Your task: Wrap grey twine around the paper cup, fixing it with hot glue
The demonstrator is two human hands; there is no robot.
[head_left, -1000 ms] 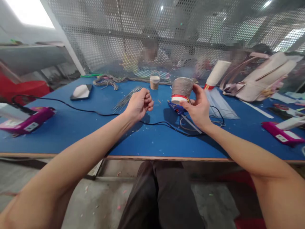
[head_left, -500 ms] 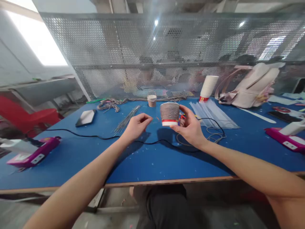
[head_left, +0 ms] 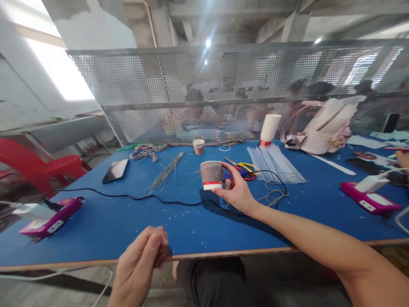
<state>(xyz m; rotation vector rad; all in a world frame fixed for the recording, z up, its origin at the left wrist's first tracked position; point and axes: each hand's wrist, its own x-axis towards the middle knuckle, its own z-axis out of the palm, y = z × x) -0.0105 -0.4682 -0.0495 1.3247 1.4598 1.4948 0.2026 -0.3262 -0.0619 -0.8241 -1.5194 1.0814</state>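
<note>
My right hand (head_left: 238,192) grips a paper cup (head_left: 211,175) by its right side, thumb low and fingers behind. Grey cord is wound round the cup's upper part; a red band and white base show below. The cup is upright, just over the blue table. My left hand (head_left: 143,256) is by the table's front edge, fingers curled together; whatever they may hold is hidden. Behind my right hand lie yellow-handled pliers (head_left: 245,165) and a red-handled tool (head_left: 249,177), partly covered. A small cord-wrapped tub (head_left: 198,147) stands farther back, with a white ring (head_left: 224,148) beside it.
Thin metal wires (head_left: 168,170) and a phone (head_left: 115,170) lie left. A black cable (head_left: 128,195) crosses the table (head_left: 105,230). Stacked cups (head_left: 271,128), clear plastic strips (head_left: 271,164) and a bag (head_left: 326,125) are at right. Power strips (head_left: 53,217) sit at both sides.
My left hand has drawn back from near the cup to the table's front edge, its fingers now curled. My right hand still holds the cup, slightly lower and further left in view.
</note>
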